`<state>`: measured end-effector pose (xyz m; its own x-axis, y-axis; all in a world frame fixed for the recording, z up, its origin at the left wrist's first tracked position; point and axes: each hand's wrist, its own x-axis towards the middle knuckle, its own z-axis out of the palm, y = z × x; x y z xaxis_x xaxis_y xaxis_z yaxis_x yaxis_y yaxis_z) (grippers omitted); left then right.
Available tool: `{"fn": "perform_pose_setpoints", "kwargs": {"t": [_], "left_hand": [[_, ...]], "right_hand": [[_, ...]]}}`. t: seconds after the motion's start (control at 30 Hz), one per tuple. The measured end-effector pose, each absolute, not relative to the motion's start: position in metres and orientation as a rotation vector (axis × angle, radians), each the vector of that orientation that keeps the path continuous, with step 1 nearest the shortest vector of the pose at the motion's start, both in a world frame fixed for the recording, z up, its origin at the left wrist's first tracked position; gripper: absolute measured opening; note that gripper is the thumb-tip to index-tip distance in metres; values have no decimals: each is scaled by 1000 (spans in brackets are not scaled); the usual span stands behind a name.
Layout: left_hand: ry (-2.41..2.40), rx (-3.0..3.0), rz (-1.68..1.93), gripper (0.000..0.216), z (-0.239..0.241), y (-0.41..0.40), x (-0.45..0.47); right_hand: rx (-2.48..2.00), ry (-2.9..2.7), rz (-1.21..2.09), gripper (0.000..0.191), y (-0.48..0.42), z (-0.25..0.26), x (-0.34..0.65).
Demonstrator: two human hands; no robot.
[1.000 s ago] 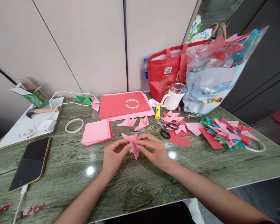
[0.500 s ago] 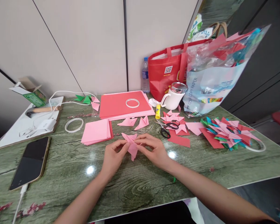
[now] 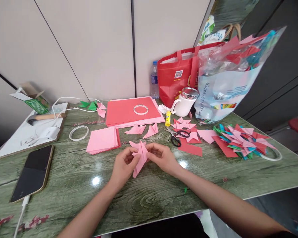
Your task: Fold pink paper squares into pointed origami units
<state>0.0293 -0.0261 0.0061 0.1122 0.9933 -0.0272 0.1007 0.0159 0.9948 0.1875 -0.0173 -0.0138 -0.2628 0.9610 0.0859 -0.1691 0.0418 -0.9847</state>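
A folded pink origami paper piece (image 3: 141,158) with several points is held up over the middle of the table's near side. My left hand (image 3: 124,164) pinches its left side between thumb and fingers. On its right edge, my right hand (image 3: 162,158) is closed with thumb and forefinger. Just beyond lie two folded pink pieces (image 3: 151,131). To the left sits a stack of pink and red paper squares (image 3: 103,140). Black-handled scissors (image 3: 175,140) rest right of my right hand, beside pink and red folded stars (image 3: 184,124).
A yellow glue stick (image 3: 168,118), a white mug (image 3: 186,102) and a red bag (image 3: 172,77) stand behind. Tape rolls (image 3: 78,133), red sheets (image 3: 121,110), a phone (image 3: 32,173) and a colourful pile of folded paper (image 3: 243,140) lie about the wooden-patterned table (image 3: 139,205).
The pink piece has turned in my hands, and a tall folded point now shows at its front. My left hand has shifted slightly right.
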Motion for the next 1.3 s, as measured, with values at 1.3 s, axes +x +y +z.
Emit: {"fn": "perform_pose_setpoints", "kwargs": {"t": [1.3], "left_hand": [[1380,1291,1209,35,29,-2,-6]], "right_hand": [[-1131,-2268,178,20,-10,-5,196]]}}
